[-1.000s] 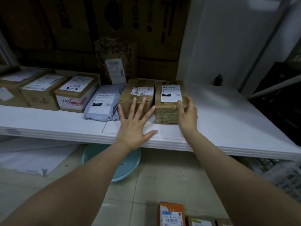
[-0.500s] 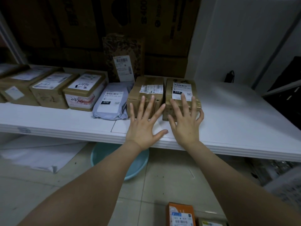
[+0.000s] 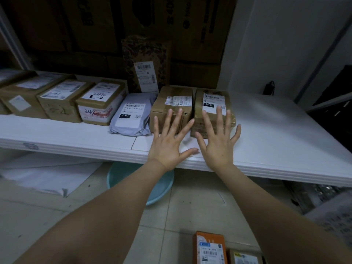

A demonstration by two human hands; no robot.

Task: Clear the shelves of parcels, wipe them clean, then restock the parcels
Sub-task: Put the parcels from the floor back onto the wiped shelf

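With straight, spread fingers (image 3: 220, 119) gripping nothing, my left hand (image 3: 167, 147) and right hand (image 3: 217, 147) push the two brown parcels (image 3: 171, 100) frontally, apparently squaring them into the row on the shelf (image 3: 266, 140)

Shelf (image 3: 57, 134): white. Boxes (image 3: 172, 103) brown with white labels; mailer (image 3: 131, 115) pale grey, black "010" patch. Basin (image 3: 160, 187) light blue; floor box (image 3: 209, 248) orange.
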